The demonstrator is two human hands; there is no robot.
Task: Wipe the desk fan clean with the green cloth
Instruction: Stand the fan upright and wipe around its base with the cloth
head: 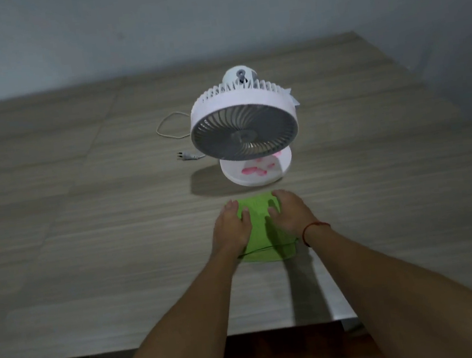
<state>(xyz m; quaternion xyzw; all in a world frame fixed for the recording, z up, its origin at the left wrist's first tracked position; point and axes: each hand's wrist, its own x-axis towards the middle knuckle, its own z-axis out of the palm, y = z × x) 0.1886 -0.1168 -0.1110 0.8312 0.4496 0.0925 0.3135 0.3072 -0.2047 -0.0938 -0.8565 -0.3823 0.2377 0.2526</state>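
A white desk fan (pixel 243 124) with a grey grille stands on the wooden table, tilted toward me. Pink marks show on its round base (pixel 257 171). Just in front of the base, a green cloth (pixel 259 223) lies flat on the table. My left hand (pixel 230 227) rests palm down on the cloth's left edge. My right hand (pixel 289 212), with a red string at the wrist, rests on the cloth's right side. The fingers of both hands are spread on the cloth, and neither hand touches the fan.
The fan's white cord (pixel 170 127) loops on the table (pixel 88 241) to the left of the fan, ending in a plug (pixel 185 155). A grey wall stands behind the table. The table's front edge runs near my forearms.
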